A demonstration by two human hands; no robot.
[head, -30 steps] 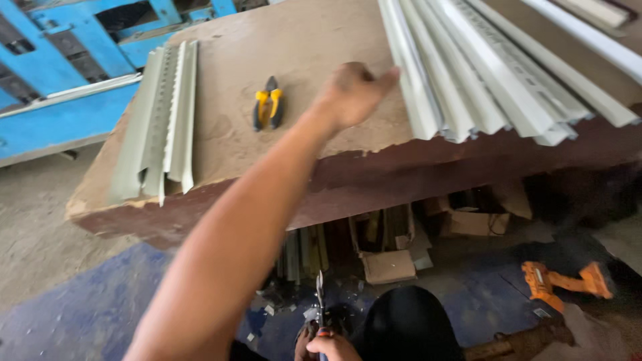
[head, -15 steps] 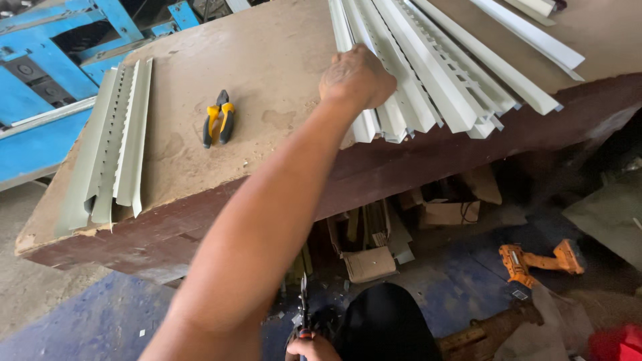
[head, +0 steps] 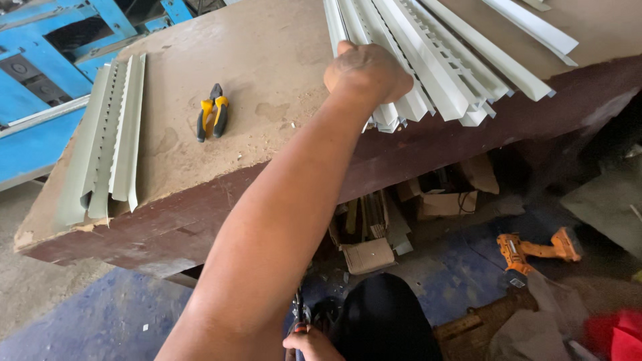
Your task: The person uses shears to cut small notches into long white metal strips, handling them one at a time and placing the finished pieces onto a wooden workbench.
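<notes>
Left hand (head: 366, 72) now gripping strips (head: 428, 73) (fingers hidden)

The strips (head: 435, 60) look like matt, pale painted metal. The bench (head: 267, 60) is rough, worn board (edges chipped).

- You see two stacks of pale metal strips: one on the left (head: 107, 134), one on the right (head: 441, 60).
- One pair of pliers (head: 211, 111).
- One orange drill (head: 535, 249).
- Two hands: left hand (head: 366, 72), right hand (head: 309, 342).
</notes>
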